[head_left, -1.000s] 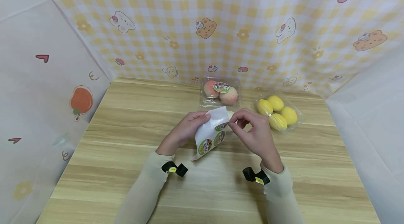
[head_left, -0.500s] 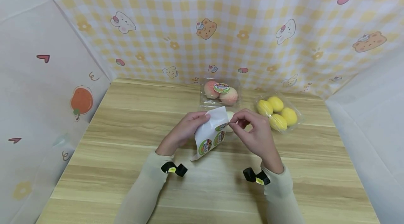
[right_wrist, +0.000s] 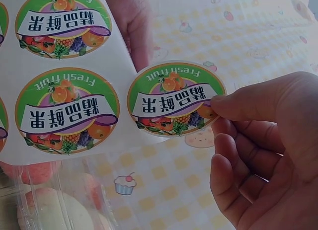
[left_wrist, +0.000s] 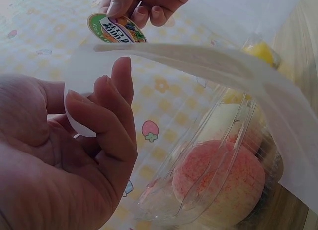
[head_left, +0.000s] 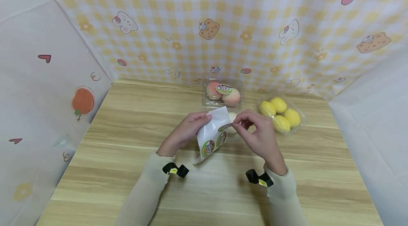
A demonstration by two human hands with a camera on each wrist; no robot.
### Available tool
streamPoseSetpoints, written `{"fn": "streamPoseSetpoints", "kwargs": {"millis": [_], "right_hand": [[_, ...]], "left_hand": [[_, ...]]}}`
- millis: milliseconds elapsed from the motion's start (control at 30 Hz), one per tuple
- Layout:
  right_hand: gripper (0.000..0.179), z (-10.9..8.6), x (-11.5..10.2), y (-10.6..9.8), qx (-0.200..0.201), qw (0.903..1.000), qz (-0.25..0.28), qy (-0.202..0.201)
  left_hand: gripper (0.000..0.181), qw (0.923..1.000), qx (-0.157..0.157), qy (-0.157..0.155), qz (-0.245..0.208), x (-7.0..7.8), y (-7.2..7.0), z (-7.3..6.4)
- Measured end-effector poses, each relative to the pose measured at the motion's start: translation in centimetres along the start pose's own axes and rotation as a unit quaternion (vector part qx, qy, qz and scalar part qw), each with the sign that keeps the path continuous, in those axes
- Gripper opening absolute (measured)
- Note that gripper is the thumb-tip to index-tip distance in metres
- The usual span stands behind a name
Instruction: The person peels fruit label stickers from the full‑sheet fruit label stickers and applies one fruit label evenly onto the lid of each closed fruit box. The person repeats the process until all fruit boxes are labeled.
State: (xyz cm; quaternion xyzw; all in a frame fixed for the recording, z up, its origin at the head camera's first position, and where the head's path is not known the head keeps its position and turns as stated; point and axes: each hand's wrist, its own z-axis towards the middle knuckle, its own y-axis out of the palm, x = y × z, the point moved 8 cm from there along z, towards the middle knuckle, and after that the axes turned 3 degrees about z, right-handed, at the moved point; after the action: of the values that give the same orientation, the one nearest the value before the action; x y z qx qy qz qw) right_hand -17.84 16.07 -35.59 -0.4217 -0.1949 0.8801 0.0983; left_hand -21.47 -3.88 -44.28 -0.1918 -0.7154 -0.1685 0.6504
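My left hand [head_left: 189, 128] grips the edge of a white sticker sheet [head_left: 215, 121] between thumb and fingers, above the wooden table. The right hand [head_left: 257, 132] pinches the edge of an oval "Fresh fruit" sticker [right_wrist: 174, 98] between thumb and index finger. That sticker reaches out past the sheet's edge, its left part still over the sheet. Several more oval stickers [right_wrist: 67, 111] lie flat on the backing. In the left wrist view the sheet curves over the left fingertips, and the sticker shows beyond its edge. Behind the sheet, a pale round fruit [head_left: 232, 118] is partly hidden.
A clear box with pink peaches [head_left: 231, 97] stands at the back middle, a matching oval sticker [head_left: 224, 89] on its lid. To its right lies another clear box with several lemons [head_left: 282, 123]. A yellow checked cloth [head_left: 178, 13] hangs behind the table [head_left: 127, 183].
The pinched sticker has lifted a little further and tilted away from the sheet. The sheet has shifted slightly; both hands stay in nearly the same place.
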Motion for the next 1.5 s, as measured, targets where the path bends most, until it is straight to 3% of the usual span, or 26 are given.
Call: {"fn": "streamPoseSetpoints", "kwargs": {"millis": [633, 900, 1167, 1500], "right_hand": [[0.021, 0.2, -0.1, 0.1, 0.001, 0.9999, 0.009, -0.006], [0.022, 0.1, 0.2, -0.3, 0.009, 0.9998, 0.015, 0.000], [0.021, 0.1, 0.3, -0.3, 0.005, 0.9997, 0.019, 0.014], [0.021, 0.0, 0.6, -0.3, 0.002, 0.9997, 0.020, 0.014]], "left_hand": [[0.046, 0.9997, 0.016, -0.020, -0.004, -0.8, -1.3, 0.1], [0.044, 0.9989, 0.038, -0.028, 0.006, -1.0, -2.7, -0.2], [0.045, 0.9964, 0.056, -0.049, 0.041, -1.8, -5.2, -1.0], [0.046, 0.9867, 0.095, -0.101, 0.084, -3.1, -10.1, -2.8]]}}
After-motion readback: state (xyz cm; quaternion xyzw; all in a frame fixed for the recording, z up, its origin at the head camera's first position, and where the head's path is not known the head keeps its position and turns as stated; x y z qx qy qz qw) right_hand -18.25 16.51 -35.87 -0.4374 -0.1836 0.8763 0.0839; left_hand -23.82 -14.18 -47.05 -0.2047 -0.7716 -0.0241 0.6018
